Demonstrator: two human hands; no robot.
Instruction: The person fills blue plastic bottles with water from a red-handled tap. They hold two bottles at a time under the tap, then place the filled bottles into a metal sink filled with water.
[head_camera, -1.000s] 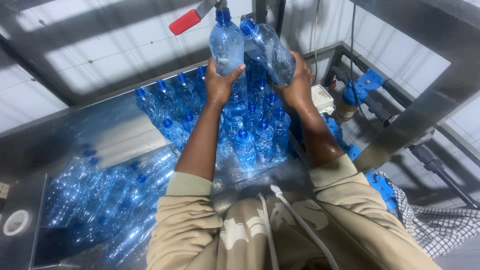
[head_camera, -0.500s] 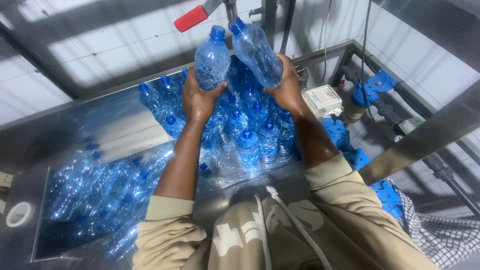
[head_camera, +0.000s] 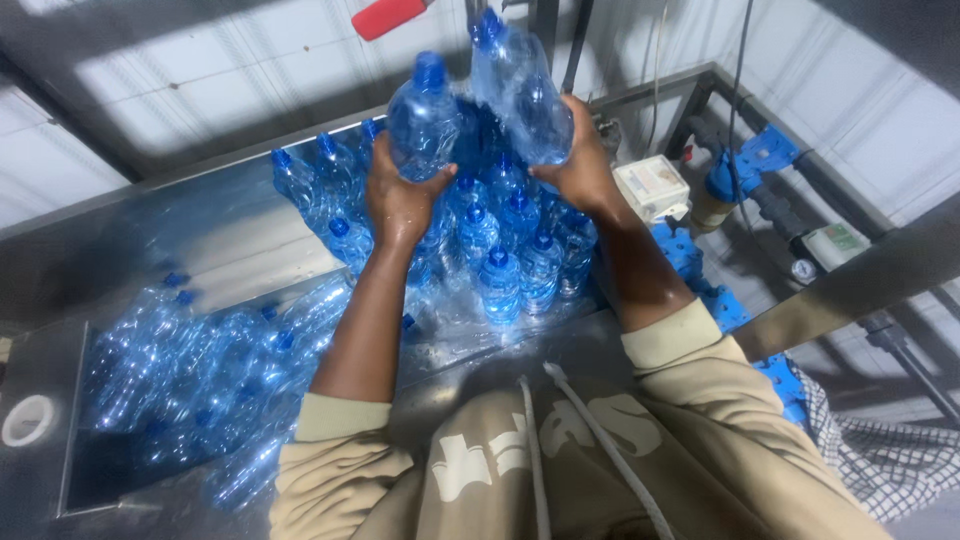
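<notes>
Left hand (head_camera: 400, 200): fingers wrapped round an upright bottle (head_camera: 422, 120)
Right hand (head_camera: 578, 165): clasps a tilted bottle (head_camera: 520, 90)
Around: standing bottles (head_camera: 500, 270) below; valve handle (head_camera: 388, 16) above
Change: both bottles lower, nearer

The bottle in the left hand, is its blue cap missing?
No, the bottle held up by the left hand has its blue cap on top.

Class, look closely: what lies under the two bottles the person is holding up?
Under the raised bottles stand capped blue bottles on a wet metal table; the hands cover some.
</notes>
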